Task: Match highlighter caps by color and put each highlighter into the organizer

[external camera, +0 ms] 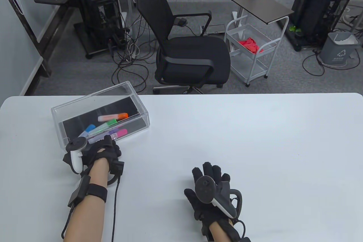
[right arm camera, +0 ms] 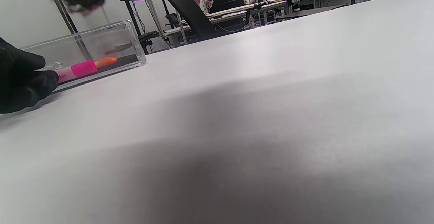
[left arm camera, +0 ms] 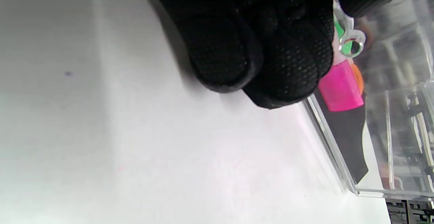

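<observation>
A clear organizer (external camera: 140, 105) stands at the table's left. Inside lie an orange-capped highlighter (external camera: 113, 117), a green-capped one (external camera: 107, 124) and a blue-capped one (external camera: 89, 128). A pink-capped highlighter (external camera: 121, 132) (left arm camera: 339, 90) (right arm camera: 83, 69) lies along the near wall. My left hand (external camera: 109, 142) (left arm camera: 271, 78) reaches over that wall (left arm camera: 339, 169). Its curled fingers (left arm camera: 220, 47) hold the pink highlighter's tail, which they hide. My right hand (external camera: 211, 175) rests flat on the table near the front middle, fingers spread and holding nothing.
The white table (external camera: 241, 140) stretches bare to the right of the organizer. Beyond its far edge stand a black office chair (external camera: 192, 52) and a white cart (external camera: 249, 52). A person sits far off in the right wrist view.
</observation>
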### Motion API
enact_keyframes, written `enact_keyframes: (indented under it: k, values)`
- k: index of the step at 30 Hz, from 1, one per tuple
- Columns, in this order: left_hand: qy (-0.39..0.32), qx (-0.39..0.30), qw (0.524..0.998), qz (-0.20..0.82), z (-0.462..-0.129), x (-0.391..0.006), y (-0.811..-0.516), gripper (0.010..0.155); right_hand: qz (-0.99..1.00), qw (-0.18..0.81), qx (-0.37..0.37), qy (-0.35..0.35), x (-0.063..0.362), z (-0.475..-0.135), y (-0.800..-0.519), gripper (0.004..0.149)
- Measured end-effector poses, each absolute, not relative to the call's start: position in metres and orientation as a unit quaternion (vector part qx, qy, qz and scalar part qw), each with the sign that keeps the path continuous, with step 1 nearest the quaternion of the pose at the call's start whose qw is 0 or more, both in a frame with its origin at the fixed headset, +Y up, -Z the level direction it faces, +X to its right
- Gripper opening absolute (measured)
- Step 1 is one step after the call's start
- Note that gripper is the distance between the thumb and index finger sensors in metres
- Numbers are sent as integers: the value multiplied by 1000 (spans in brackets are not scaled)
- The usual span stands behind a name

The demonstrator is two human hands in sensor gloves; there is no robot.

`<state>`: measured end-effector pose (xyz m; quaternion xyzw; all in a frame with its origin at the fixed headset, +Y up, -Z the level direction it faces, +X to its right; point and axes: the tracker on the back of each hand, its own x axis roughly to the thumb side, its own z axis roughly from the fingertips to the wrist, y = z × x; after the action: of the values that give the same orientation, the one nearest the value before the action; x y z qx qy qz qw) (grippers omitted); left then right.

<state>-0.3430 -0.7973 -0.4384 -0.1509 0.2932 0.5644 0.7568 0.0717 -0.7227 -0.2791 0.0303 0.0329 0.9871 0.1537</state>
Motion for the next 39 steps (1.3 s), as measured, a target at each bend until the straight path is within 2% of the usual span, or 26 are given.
enact_keyframes:
  k: [9, 13, 18, 20, 22, 23, 28, 32, 39]
  values:
    - [280, -165, 764, 557, -445, -347, -798, 56, 988, 150, 30, 35, 72, -278, -723, 75]
    - [293, -154, 755, 566, -436, -343, -795, 68, 987, 152, 31, 34, 71, -279, -723, 75]
    - [320, -129, 742, 575, -419, -336, -783, 73, 987, 154, 32, 40, 71, -278, -724, 74]
    - [310, -125, 761, 556, -411, -333, -775, 74, 986, 155, 32, 44, 71, -278, -724, 74]
    - [293, -114, 799, 512, -402, -328, -760, 76, 986, 156, 31, 48, 71, -278, -724, 74]
    - [272, -103, 827, 482, -397, -324, -751, 77, 986, 157, 30, 49, 71, -277, -724, 74]
    - [189, -77, 874, 440, -371, -303, -719, 79, 986, 155, 23, 57, 71, -277, -725, 74]
    - [117, -35, 933, 338, -342, -278, -697, 81, 987, 142, 17, 74, 70, -278, -729, 75]
    - [17, 11, 970, 243, -293, -250, -682, 92, 988, 140, 12, 69, 72, -278, -729, 72]
